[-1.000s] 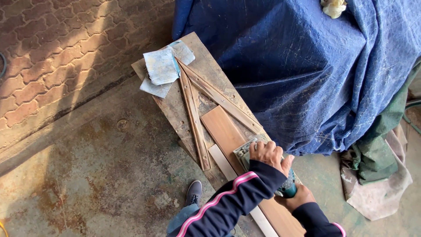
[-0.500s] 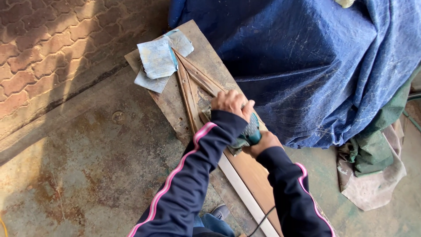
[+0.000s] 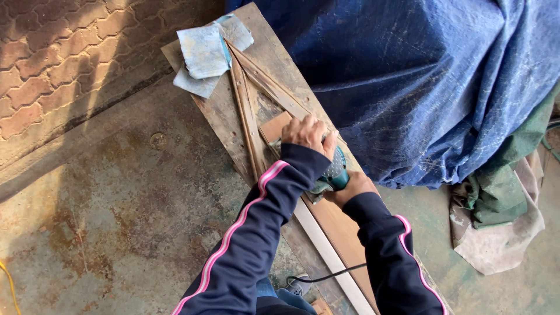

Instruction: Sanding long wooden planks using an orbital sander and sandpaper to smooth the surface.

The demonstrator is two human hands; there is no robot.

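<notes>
Pushing a teal-bodied electric hand sander point(image 3: 330, 175) up a flat reddish-brown wooden board point(image 3: 344, 233), the person has, w/in the last sec., run it from the near end to the far end, so that stretch looks covered. Left hand point(image 3: 308, 135) is clamped flat over the tool's front, right hand point(image 3: 352, 186) closed round its rear grip. Board lies on a rough, weathered plank bench point(image 3: 219, 114) beside thin wood strips point(image 3: 245, 111), pale grey sandpaper sheets point(image 3: 204, 55) & a crinkled blue tarp point(image 3: 431, 87).
</notes>
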